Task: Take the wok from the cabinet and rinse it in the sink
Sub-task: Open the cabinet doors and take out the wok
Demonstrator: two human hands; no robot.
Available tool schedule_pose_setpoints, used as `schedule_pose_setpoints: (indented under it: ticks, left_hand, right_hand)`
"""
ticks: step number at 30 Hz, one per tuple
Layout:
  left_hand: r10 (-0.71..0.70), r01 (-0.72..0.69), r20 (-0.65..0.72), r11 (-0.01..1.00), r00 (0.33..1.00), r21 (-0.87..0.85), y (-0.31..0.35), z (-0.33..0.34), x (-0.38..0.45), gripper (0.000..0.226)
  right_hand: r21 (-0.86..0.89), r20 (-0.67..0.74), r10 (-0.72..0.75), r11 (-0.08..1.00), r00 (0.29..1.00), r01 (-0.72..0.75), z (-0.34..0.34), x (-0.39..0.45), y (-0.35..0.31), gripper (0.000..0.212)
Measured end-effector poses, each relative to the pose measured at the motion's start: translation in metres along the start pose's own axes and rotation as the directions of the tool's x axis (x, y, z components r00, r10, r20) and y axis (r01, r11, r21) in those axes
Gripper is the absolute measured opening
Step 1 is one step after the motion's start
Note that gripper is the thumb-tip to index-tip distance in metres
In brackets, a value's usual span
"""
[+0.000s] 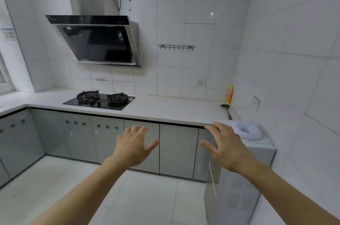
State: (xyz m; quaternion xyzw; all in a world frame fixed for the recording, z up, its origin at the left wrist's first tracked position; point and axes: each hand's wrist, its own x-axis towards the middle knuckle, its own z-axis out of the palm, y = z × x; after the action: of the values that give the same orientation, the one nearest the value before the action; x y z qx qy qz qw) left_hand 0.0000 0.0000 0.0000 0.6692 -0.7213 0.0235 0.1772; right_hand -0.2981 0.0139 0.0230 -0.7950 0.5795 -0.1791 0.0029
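from where the head camera looked, no wok showed anywhere; the grey cabinet doors [177, 151] under the white counter [165, 110] were all shut along the far run, so i could not tell where the wok was. the person's two bare arms reached forward at about the height of the counter edge. the left hand [135, 146] hung palm down with fingers spread and loose, gripping nothing, in front of a cabinet door. the right hand [225, 148] was likewise splayed and empty, held near the counter's corner, just beside a white ring-shaped thing [249, 131] that lay on a lower ledge. a black two-burner stove [99, 100] sat in the counter below a slanted range hood [95, 40]. a ladle [227, 110] lay near an orange bottle [229, 94] in the far corner.
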Motion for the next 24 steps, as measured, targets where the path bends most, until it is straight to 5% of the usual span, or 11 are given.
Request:
schedule_pose_setpoints:
  ticks: [4, 7, 18, 24]
  left_hand:
    - [-0.045, 0.044, 0.003, 0.999, 0.999, 0.028, -0.012, 0.025, 0.066, 0.069]
    - [-0.118, 0.117, 0.029, 0.993, 0.993, 0.035, -0.024, 0.041, 0.12, 0.066]
    - [-0.193, 0.193, 0.055, 0.981, 0.98, 0.016, -0.076, 0.086, 0.259, 0.064]
    - [-0.127, 0.123, 0.061, 0.991, 0.99, 0.062, -0.121, 0.134, 0.331, 0.059]
  right_hand:
    - [0.077, -0.031, 0.034, 0.997, 0.999, -0.031, 0.023, 0.074, 0.031, 0.084]
    - [0.098, -0.027, 0.033, 0.995, 0.999, -0.03, 0.044, 0.135, 0.056, 0.097]
    - [0.102, 0.111, -0.059, 0.994, 0.992, 0.048, 0.112, 0.29, 0.075, 0.082]
    - [0.077, 0.143, -0.014, 0.997, 0.99, 0.003, 0.159, 0.372, 0.071, 0.099]
